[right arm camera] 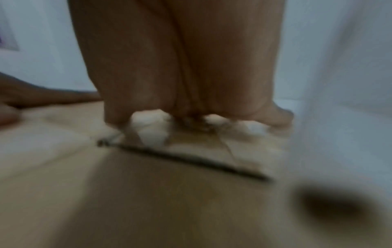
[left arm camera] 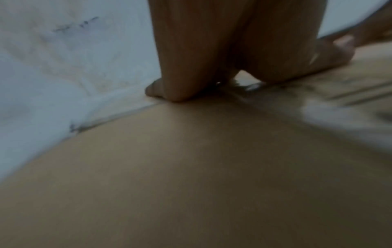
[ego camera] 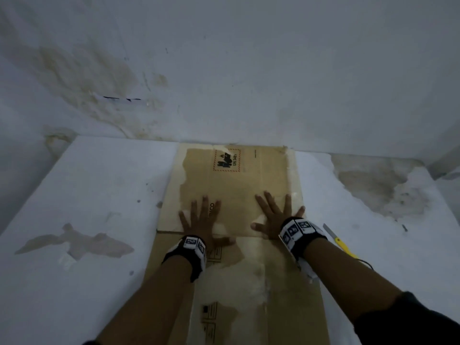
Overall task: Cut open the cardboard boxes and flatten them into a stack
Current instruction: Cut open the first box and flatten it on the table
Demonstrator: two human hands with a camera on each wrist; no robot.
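Note:
A flattened brown cardboard box (ego camera: 234,178) with a red-bordered hazard label lies on the white table, its far edge at the wall. A second flattened cardboard piece (ego camera: 251,290) lies nearer me, partly under it. My left hand (ego camera: 201,217) presses flat on the upper cardboard with fingers spread. My right hand (ego camera: 276,215) presses flat beside it, fingers spread too. In the left wrist view the left hand (left arm camera: 212,67) bears down on cardboard (left arm camera: 191,167). The right wrist view is blurred; the right hand (right arm camera: 180,75) rests on cardboard (right arm camera: 127,201).
A yellow-handled utility knife (ego camera: 338,241) lies on the white table (ego camera: 87,195) just right of my right wrist. A stained white wall (ego camera: 224,70) stands directly behind the cardboard. The table surface has peeled patches on both sides.

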